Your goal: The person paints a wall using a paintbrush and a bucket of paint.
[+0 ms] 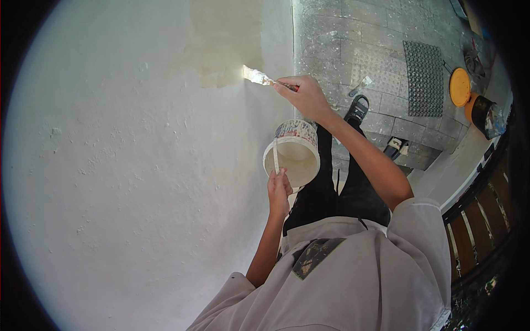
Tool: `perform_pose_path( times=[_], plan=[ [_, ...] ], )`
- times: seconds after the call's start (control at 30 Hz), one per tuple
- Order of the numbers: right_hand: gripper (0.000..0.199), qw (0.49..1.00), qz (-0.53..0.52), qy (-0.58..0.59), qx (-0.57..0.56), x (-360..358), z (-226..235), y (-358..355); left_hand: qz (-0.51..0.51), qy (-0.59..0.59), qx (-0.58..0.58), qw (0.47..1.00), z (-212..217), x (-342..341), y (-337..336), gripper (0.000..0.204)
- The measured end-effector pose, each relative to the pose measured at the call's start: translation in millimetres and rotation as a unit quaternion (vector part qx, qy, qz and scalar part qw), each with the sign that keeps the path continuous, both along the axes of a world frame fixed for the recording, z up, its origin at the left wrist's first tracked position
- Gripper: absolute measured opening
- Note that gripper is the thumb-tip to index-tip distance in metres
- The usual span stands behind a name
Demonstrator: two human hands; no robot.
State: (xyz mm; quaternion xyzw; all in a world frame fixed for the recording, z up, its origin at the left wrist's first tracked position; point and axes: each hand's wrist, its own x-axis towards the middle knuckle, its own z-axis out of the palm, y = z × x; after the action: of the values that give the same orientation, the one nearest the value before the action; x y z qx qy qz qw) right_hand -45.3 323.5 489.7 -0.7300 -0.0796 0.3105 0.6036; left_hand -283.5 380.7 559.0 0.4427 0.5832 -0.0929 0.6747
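My right hand [302,96] is closed around the red handle of a paintbrush [258,76], whose head is coated in white. The brush tip touches the pale wall [138,182] at the edge of a darker, damp-looking patch [229,47]. Lower down, my left hand [280,193] grips a white bucket [298,160] at its rim, by the white handle strap. The bucket is tilted with its mouth toward me. Pale residue coats its inside, and drips and smears mark its outer side.
On the paved floor [326,49] lie a small flat tool [361,85] with a pale head and a dark studded mat [424,79]. An orange lid [459,87] and an orange-and-black container [479,113] stand farther right. Brown slats [477,215] line the right side.
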Motion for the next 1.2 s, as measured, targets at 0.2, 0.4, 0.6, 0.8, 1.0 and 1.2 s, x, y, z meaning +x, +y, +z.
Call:
perform_pose_path(
  times=[0.2,0.4,0.6,0.8,1.0,1.2],
  plan=[
    [0.029,0.997,0.026,0.036,0.070,6.9,34.5,-18.5,-0.012,0.010,0.005,1.000,8.9,9.0,0.9,0.018],
    [0.029,0.981,0.020,0.106,0.163,2.9,12.0,-7.4,-0.018,-0.001,0.001,1.000,11.1,5.7,-1.3,0.018],
    [0.034,0.998,0.032,0.030,0.048,1.0,-68.0,-12.9,-0.027,-0.015,0.001,1.000,10.5,0.4,-0.9,0.019],
    [0.033,0.988,0.061,-0.061,-0.125,0.3,-104.7,-14.3,-0.031,-0.014,0.000,0.999,9.9,3.3,-3.3,0.019],
    [0.032,0.997,0.074,0.002,0.020,-4.1,-29.3,-20.1,-0.019,-0.011,0.008,1.000,11.9,0.0,-3.9,0.020],
    [0.033,0.998,-0.001,-0.032,-0.048,-23.3,-17.6,-36.5,-0.010,-0.012,0.009,1.000,19.1,2.5,-6.1,0.021]
  ],
)
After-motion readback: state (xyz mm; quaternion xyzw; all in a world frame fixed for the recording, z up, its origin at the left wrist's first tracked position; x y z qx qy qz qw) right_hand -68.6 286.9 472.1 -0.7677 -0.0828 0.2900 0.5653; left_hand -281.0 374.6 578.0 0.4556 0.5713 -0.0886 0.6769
